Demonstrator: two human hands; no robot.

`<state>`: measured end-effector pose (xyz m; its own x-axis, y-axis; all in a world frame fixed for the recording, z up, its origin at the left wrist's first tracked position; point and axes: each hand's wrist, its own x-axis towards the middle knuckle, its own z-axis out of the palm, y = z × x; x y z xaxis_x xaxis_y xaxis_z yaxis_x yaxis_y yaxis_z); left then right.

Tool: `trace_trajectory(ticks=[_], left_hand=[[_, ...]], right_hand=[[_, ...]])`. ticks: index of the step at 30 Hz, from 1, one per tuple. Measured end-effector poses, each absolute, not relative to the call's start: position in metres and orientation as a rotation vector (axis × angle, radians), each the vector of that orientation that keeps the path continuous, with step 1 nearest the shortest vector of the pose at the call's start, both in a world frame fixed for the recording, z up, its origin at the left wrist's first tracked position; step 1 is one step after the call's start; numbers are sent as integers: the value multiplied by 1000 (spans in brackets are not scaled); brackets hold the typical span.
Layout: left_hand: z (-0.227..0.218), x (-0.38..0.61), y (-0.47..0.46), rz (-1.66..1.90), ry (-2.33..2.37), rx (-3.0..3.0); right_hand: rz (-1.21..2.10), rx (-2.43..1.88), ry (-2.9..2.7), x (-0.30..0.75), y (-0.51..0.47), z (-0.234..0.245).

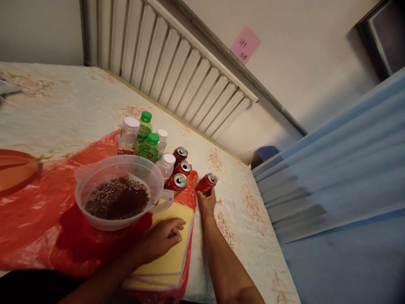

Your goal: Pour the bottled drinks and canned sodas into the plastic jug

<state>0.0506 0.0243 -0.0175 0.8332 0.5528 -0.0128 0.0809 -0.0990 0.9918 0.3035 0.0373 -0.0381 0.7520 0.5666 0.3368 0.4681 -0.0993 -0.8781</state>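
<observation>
My right hand [206, 202] is closed around a red drink can [207, 183] that stands tilted on the patterned bed cover, just right of the red plastic sheet. My left hand [163, 237] rests with loosely curled fingers on a yellow cloth [167, 261], holding nothing, beside a clear plastic jug [118, 192] filled with dark foamy liquid. Three more red cans [180, 169] stand behind the jug's handle.
Several bottles with white and green caps [144, 139] stand behind the jug on the red plastic sheet [38, 223]. A red tray [15, 166] lies at the left. A slatted white headboard [177, 63] lines the far edge; blue fabric [341, 177] hangs at the right.
</observation>
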Motion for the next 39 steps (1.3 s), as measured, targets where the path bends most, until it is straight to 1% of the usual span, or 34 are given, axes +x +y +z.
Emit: trace_trajectory(ticks=[13,22,27,33,39], left_hand=[[-18,50,25,446,500,1657],[-28,53,24,482,481,1626],[-29,53,23,489,467,1640],[-21,51,23,519,434,1703],[-17,49,24,534,423,1775]], right_hand=[[108,-1716,-778,302,36,-39],[81,-1736,-593,285,-12,-45],[122,-1701,-686,248,-21,-28],[306,-1619,-960,202,16,-1],[234,-1665,-1071,181,45,11]])
